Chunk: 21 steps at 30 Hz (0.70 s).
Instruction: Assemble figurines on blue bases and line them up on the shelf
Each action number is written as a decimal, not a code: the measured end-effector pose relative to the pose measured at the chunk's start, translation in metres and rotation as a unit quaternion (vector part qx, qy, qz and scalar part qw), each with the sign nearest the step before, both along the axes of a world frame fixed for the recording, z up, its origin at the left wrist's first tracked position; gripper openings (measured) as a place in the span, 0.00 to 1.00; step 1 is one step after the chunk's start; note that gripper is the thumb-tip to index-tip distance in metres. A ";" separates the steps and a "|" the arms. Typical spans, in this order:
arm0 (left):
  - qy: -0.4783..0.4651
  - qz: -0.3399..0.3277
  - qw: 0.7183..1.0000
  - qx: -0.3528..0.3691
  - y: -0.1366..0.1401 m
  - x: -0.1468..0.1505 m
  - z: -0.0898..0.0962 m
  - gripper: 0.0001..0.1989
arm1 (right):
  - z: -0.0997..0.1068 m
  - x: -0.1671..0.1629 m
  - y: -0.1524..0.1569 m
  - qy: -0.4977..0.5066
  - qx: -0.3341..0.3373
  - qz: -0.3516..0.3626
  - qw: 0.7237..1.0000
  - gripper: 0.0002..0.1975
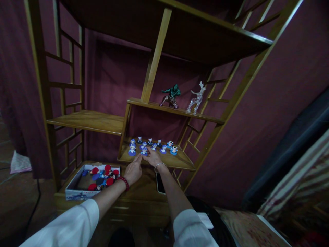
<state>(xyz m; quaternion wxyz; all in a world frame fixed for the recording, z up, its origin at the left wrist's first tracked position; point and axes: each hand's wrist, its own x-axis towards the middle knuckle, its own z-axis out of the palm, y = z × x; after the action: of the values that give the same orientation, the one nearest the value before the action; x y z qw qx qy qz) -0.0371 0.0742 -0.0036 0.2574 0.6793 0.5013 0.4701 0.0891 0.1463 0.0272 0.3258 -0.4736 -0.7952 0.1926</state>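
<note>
On the low wooden shelf [154,159], a small purple-haired figurine [144,152] on a round purple base stands near the front edge. My right hand [153,158], with a silver bangle at the wrist, has thumb and index finger closed around its right side. The fingertips of my left hand [133,171], which wears a red bead bracelet, meet the base from the front left; its other fingers are curled under. Around them stand several similar upright figurines: a purple one [132,150] to the left, another [163,149] to the right, and a blue-based one [173,150] beyond.
An open box [77,195] of jumbled figurines with red, blue and black bases sits lower left. Above, a dark green crouching statuette [172,96] and a clear statuette [196,97] stand on the upper shelf [154,104]. A phone [160,184] lies under my right forearm.
</note>
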 end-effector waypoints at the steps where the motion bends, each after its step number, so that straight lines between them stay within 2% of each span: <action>1: -0.002 0.001 1.000 -0.008 0.001 0.000 -0.001 0.33 | 0.000 0.000 0.000 -0.011 0.006 0.000 1.000 0.21; 5: -0.011 0.007 0.999 -0.031 0.003 0.000 -0.003 0.33 | 0.000 0.000 0.000 -0.039 0.028 -0.012 0.999 0.18; 15: 0.033 0.035 0.999 -0.007 0.004 0.004 -0.001 0.33 | 0.000 -0.001 0.002 -0.064 0.029 -0.037 0.997 0.19; 21: 0.031 0.047 0.998 -0.021 -0.001 0.006 0.002 0.33 | 0.002 -0.001 0.001 -0.080 0.030 -0.049 0.995 0.20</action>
<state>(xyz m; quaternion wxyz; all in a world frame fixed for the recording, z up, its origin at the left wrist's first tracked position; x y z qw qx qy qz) -0.0308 0.0729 -0.0020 0.2336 0.6641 0.5498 0.4496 0.0882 0.1469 0.0289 0.2837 -0.5160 -0.8002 0.1140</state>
